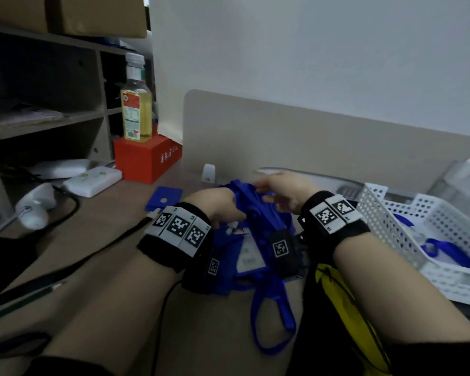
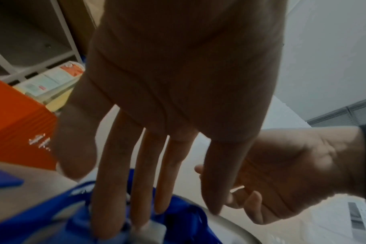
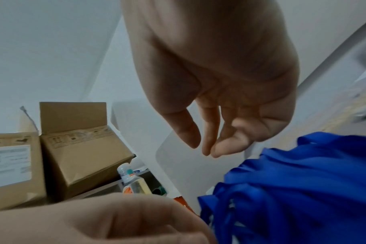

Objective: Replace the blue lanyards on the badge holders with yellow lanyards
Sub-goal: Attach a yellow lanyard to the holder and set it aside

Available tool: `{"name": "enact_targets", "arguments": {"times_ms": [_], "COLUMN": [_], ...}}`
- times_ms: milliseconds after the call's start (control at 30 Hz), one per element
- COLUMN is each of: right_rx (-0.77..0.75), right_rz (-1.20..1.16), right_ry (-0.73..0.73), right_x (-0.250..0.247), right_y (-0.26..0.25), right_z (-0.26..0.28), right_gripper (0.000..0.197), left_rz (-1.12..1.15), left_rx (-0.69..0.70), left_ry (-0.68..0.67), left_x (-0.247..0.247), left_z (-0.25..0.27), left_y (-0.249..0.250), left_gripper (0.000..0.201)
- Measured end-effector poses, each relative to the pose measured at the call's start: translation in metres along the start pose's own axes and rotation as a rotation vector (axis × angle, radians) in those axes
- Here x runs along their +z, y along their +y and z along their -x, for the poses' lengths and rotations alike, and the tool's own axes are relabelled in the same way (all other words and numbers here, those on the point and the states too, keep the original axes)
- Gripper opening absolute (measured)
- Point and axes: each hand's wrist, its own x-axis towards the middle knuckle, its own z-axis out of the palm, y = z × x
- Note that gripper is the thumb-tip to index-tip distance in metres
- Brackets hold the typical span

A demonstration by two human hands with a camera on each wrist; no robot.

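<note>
Under the left hand [image 2: 178, 99] fingertips lie blue lanyards [image 1: 258, 213]

Blue lanyards [image 1: 258, 210]: woven cloth, slight sheen. Basket [image 1: 445, 213], right: white perforated plastic. Boxes [image 3: 77, 148], left: matt brown cardboard. Bottle [image 1: 135, 104], upper left: clear glossy plastic.

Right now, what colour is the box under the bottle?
Red box, clearest in the head view.

desk [image 1: 114, 267], blue lanyards [image 1: 258, 213], red box [image 1: 147, 161], basket [image 1: 445, 213]
</note>
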Motion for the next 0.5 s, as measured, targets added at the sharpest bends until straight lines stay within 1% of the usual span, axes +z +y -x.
{"name": "enact_targets", "arguments": {"times_ms": [100, 233, 333, 400, 433, 500], "right_rx": [0.064, 0.076, 0.098, 0.1, 0.098, 0.094], "right_rz": [-0.038, -0.043, -0.051, -0.06, -0.064, -0.066], "right_ry": [-0.044, -0.09, -0.112, -0.12, -0.122, -0.118], "right_x": [-0.012, -0.018, -0.019, -0.018, -0.018, -0.016], "right_y": [0.019, 0.029, 0.03, 0.029, 0.028, 0.028], "right_z": [0.003, -0.003, -0.008, -0.009, -0.01, -0.011], "right_gripper": [0.016, 0.011, 0.01, 0.011, 0.012, 0.014], "left_rz": [-0.101, -0.23, -0.311, -0.348, -0.343, -0.308], "left_rx": [0.036, 0.037, -0.003, -0.022, -0.033, -0.048], "left_ry": [-0.07, -0.093, -0.121, -0.118, -0.115, -0.104], "left_x": [0.013, 0.017, 0.014, 0.012, 0.011, 0.012], "left_z": [-0.003, -0.014, -0.021, -0.026, -0.029, -0.035], "left_y": [0.015, 0.019, 0.019, 0.019, 0.019, 0.017], "left_gripper": [0.042, 0.067, 0.081, 0.081, 0.077, 0.061]}}
